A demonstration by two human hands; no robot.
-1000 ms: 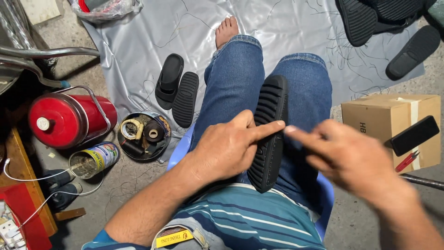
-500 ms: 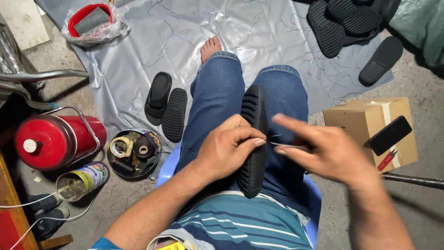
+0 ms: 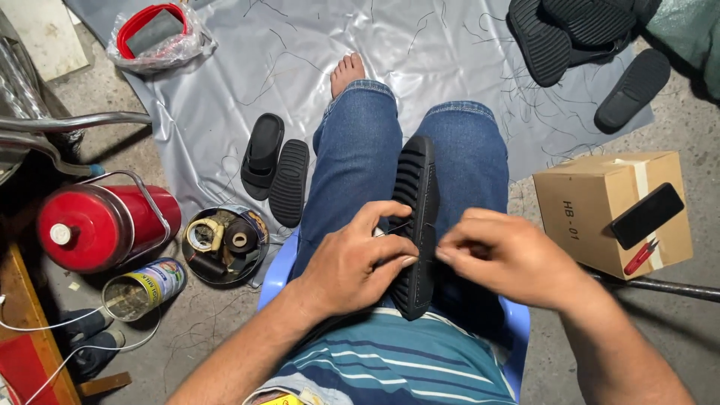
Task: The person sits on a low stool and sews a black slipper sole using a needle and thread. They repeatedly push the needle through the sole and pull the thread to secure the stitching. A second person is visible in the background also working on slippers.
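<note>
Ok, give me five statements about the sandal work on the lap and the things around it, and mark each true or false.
1. The left hand grips the black sandal standing on edge on the lap. True.
2. The right hand rests on the cardboard box. False: it is pinched at the sandal's edge, apart from the box.
3. A black phone lies on top of the box. True.
4. The red canister stands on the grey sheet. False: it lies on its side on the bare floor beside the sheet.
5. A pair of black sandals lies on the sheet beside the left leg. True.
</note>
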